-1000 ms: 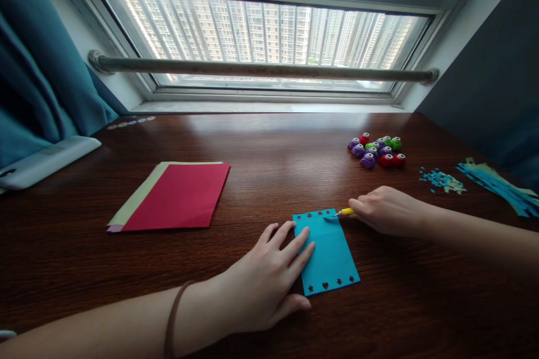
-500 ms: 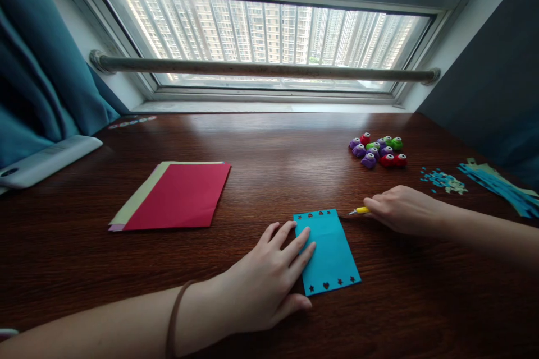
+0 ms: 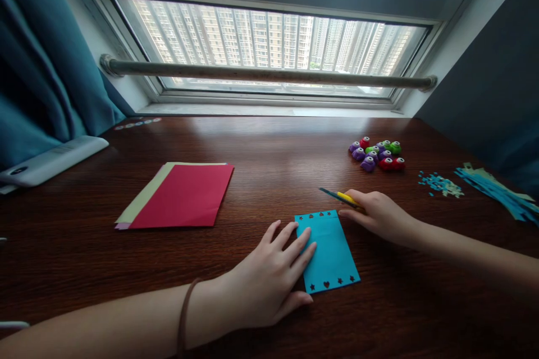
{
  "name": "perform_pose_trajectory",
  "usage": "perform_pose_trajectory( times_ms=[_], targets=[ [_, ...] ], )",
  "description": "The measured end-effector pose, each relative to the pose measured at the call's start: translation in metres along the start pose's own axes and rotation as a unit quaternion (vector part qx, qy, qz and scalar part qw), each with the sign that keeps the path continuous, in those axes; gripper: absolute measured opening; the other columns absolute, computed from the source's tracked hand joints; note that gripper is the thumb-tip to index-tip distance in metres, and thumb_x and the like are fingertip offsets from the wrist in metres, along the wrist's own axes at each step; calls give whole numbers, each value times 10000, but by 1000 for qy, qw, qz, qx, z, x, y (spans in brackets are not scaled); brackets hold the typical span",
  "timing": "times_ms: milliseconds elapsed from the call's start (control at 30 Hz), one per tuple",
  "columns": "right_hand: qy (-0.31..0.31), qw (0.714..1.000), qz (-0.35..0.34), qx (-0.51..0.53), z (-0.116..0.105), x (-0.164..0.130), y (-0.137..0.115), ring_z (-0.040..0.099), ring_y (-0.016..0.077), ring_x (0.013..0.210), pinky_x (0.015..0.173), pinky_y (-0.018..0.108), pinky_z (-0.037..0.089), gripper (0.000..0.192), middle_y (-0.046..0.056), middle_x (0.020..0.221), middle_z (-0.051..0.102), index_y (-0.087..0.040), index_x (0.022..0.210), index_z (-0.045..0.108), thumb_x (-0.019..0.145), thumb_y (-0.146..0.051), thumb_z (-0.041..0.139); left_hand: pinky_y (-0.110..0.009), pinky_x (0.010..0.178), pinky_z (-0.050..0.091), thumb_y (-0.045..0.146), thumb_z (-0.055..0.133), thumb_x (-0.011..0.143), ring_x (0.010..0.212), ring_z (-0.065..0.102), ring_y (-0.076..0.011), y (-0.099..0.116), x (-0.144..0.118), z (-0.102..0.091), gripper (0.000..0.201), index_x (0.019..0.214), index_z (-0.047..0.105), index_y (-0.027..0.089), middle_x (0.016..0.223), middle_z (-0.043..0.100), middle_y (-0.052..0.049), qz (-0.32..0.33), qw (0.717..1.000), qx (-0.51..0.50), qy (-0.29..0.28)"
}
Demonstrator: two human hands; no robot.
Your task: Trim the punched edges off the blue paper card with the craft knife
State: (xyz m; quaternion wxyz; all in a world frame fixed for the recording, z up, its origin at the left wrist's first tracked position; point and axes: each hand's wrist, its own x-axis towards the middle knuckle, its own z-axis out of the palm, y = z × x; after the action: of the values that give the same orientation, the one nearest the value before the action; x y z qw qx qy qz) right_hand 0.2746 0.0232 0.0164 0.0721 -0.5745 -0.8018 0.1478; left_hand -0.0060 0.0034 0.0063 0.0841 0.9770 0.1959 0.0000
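Brown wood desk (image 3: 269, 179) fills the view, w/ both forearms coming in from the near edge. Left hand (image 3: 269, 277) lies flat, palm down, fingers (image 3: 295, 249) spread & straight, gripping nothing; fingertips press on the left edge of the card (image 3: 330, 252). Thin band (image 3: 185, 314) sits round the left wrist.

Card is turquoise, lies flat on the desk between the two hands, slightly skewed. Small cut-out shapes run along its near edge (stars, a heart) & along its far edge (hearts, star-like ones).

Right hand (image 3: 379, 216) is just beyond the card's far right corner, fingers curled round the yellow handle of a knife (image 3: 339, 196). Blade end points left & away, lifted off the desk, just past the card's far edge, not touching the card as far as I can tell.

Further left: paper stack (image 3: 179, 196), red sheet on top, pale yellow-green sheet showing under it on the left side, flat on the desk, well apart from the card.

Far right: cluster of punches (image 3: 378, 155), purple, red & green, touching each other. Right of those, blue scraps (image 3: 440, 182) scattered, then a pile of strips (image 3: 497, 190) at the desk's right edge.

Far left: white device (image 3: 50, 160) by the teal curtain (image 3: 37, 67). Behind it all, window (image 3: 269, 45) w/ a rail (image 3: 269, 74) across it.
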Motion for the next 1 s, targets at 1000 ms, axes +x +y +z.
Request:
perform_pose_trajectory(
  times_ms=[1000],
  targets=[
    [-89, 846, 279, 446, -11, -14, 42, 301, 81, 404, 376, 213, 230, 406, -71, 490, 323, -186, 718, 408, 685, -492, 673, -481, 912, 360, 630, 309, 871, 1106, 411, -373, 6, -7, 8, 707, 1332, 341, 95, 1306, 378, -211, -6, 997, 52, 62]
  ],
)
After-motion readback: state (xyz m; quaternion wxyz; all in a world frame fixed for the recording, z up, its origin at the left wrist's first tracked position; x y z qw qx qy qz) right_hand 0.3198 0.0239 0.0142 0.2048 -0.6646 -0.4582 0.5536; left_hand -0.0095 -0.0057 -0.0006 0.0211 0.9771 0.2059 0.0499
